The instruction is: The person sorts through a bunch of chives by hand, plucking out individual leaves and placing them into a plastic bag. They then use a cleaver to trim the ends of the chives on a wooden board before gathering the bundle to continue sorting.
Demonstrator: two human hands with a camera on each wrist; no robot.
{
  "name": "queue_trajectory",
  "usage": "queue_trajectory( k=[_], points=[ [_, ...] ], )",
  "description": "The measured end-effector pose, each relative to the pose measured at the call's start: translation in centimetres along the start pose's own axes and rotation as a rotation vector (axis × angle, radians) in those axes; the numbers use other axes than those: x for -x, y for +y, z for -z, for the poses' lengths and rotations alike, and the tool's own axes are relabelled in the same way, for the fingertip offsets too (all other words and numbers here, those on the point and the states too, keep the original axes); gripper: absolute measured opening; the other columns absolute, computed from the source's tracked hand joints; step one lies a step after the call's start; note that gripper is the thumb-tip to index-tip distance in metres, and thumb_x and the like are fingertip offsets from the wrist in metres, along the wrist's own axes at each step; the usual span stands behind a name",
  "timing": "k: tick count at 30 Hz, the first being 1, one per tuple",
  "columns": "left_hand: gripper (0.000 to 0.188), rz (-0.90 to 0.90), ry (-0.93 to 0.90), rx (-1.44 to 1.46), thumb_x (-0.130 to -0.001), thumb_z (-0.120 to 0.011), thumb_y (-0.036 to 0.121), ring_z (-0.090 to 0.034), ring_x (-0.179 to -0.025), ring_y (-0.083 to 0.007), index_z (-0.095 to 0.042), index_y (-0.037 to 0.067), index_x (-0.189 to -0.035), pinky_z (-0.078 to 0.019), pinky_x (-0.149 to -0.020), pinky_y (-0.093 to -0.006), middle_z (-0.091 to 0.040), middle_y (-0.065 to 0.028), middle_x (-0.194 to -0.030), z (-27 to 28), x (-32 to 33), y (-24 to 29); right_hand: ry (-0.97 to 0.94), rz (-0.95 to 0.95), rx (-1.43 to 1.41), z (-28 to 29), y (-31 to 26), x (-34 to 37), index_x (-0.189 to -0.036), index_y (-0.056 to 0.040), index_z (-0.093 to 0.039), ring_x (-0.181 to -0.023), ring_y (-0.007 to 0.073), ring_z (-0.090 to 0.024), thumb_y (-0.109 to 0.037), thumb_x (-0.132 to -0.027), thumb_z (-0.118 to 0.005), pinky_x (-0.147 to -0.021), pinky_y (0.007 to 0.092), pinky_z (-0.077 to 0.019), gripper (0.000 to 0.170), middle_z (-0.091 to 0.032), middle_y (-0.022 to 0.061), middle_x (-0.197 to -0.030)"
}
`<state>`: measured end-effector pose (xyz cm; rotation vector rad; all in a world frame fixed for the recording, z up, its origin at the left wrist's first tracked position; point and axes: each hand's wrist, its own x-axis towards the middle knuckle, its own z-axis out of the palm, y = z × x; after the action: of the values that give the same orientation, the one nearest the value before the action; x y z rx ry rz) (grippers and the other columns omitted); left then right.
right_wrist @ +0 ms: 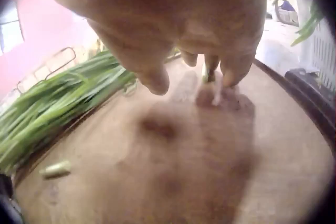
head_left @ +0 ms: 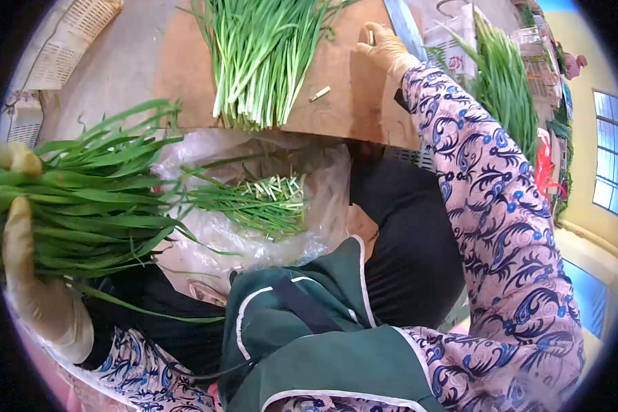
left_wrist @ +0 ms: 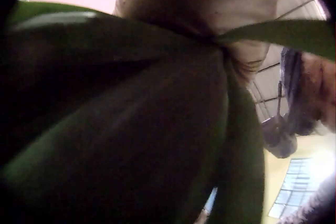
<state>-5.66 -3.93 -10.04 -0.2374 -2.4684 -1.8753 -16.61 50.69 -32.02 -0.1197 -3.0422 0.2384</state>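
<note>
A brown wooden board (head_left: 353,113) forms the supporting surface. Left of the fingers (right_wrist: 239,68) of the right hand (head_left: 389,55) lies a broad bunch of green stalks (head_left: 261,58), pale ends at the near edge; beside the bunch, on the fingers' side, lies one short cut piece (head_left: 319,94). Just right of the fingers, a blade (head_left: 404,29) runs along the board's edge.
</note>
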Motion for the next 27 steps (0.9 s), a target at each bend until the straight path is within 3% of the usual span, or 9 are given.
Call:
queue_trajectory(
  k=[3,6,9,12,14,17,20,23,27],
  points=[
    [0.041,0.019,0.057,0.057,-0.095,-0.051,0.019,-0.054,-0.116,-0.0208,-0.051,-0.005,-0.128,-0.0447,-0.099,-0.0345,-0.054,-0.0151,-0.131,-0.6,0.4,-0.3,-0.027,0.153,0.042,-0.1,-0.1,1.7,-0.107,-0.0054,-0.067,-0.104,0.0366,-0.062,-0.025,-0.079,-0.069,-0.086,0.0449,-0.0505,0.035,-0.064,0.0240,-0.112],
    [0.040,0.046,0.089,0.091,-0.096,-0.050,0.018,-0.055,-0.117,-0.0214,-0.052,-0.005,-0.128,-0.0437,-0.101,-0.0350,-0.055,-0.0157,-0.131,-0.6,0.0,-0.5,-0.484,0.421,-0.162,1.5,-5.8,4.7,-0.086,-0.0048,-0.071,-0.085,0.0312,-0.067,-0.014,-0.077,-0.064,-0.074,0.0385,-0.0532,0.014,-0.068,0.0215,-0.091],
    [0.040,0.075,0.104,0.127,-0.097,-0.050,0.017,-0.055,-0.119,-0.0220,-0.053,-0.006,-0.128,-0.0426,-0.103,-0.0355,-0.056,-0.0162,-0.131,-0.5,-0.1,-0.8,-0.977,0.521,-0.800,3.2,-9.7,10.2,-0.109,-0.0126,-0.071,-0.086,0.0191,-0.067,-0.016,-0.084,-0.065,-0.080,0.0327,-0.0524,0.026,-0.072,0.0072,-0.094],
    [0.039,0.100,0.124,0.179,-0.097,-0.049,0.016,-0.055,-0.120,-0.0227,-0.054,-0.007,-0.128,-0.0415,-0.105,-0.0360,-0.057,-0.0168,-0.131,-0.2,0.0,-0.7,-0.900,0.437,-0.562,5.8,-10.3,9.3,-0.110,-0.0127,-0.070,-0.089,0.0193,-0.067,-0.015,-0.086,-0.063,-0.082,0.0323,-0.0521,0.026,-0.072,0.0084,-0.097],
    [0.039,0.122,0.135,0.228,-0.098,-0.049,0.016,-0.056,-0.121,-0.0231,-0.055,-0.008,-0.128,-0.0408,-0.107,-0.0363,-0.058,-0.0172,-0.131,-0.1,0.0,-0.6,-0.620,0.311,-0.288,8.0,-8.9,8.9,-0.118,-0.0054,-0.064,-0.095,0.0229,-0.066,-0.018,-0.091,-0.061,-0.086,0.0337,-0.0520,0.030,-0.070,0.0136,-0.101],
    [0.038,0.000,0.092,0.125,-0.098,-0.050,0.014,-0.055,-0.122,-0.0231,-0.054,-0.008,-0.129,-0.0409,-0.106,-0.0361,-0.057,-0.0181,-0.133,0.4,-0.5,-1.2,-0.678,0.227,-0.132,14.9,-7.6,10.2,-0.117,-0.0005,-0.062,-0.093,0.0258,-0.067,-0.022,-0.092,-0.059,-0.084,0.0337,-0.0520,0.034,-0.069,0.0172,-0.101],
    [0.038,-0.086,0.028,0.134,-0.097,-0.052,0.012,-0.057,-0.119,-0.0224,-0.055,-0.007,-0.129,-0.0421,-0.105,-0.0348,-0.058,-0.0176,-0.132,0.7,-1.0,-1.4,-0.680,0.213,-0.307,24.5,-10.9,14.3,-0.117,0.0030,-0.062,-0.088,0.0161,-0.065,-0.020,-0.096,-0.057,-0.077,0.0271,-0.0512,0.032,-0.068,0.0078,-0.095],
    [0.032,0.010,0.082,0.249,-0.091,-0.060,0.009,-0.062,-0.105,-0.0187,-0.061,-0.006,-0.120,-0.0469,-0.096,-0.0313,-0.064,-0.0136,-0.119,-2.1,-0.9,0.7,-0.654,-0.149,-0.804,32.4,-18.9,18.1,-0.123,0.0029,-0.060,-0.082,0.0156,-0.067,-0.021,-0.096,-0.052,-0.069,0.0253,-0.0507,0.037,-0.067,0.0098,-0.091],
    [0.031,-0.205,0.155,0.039,-0.086,-0.068,0.006,-0.063,-0.094,-0.0157,-0.063,-0.001,-0.116,-0.0489,-0.087,-0.0277,-0.066,-0.0079,-0.107,-2.0,-1.6,0.9,-0.613,0.078,-1.069,32.8,-24.7,19.1,-0.116,0.0013,-0.062,-0.082,0.0210,-0.067,-0.024,-0.095,-0.055,-0.072,0.0296,-0.0524,0.034,-0.067,0.0118,-0.094]
  ],
)
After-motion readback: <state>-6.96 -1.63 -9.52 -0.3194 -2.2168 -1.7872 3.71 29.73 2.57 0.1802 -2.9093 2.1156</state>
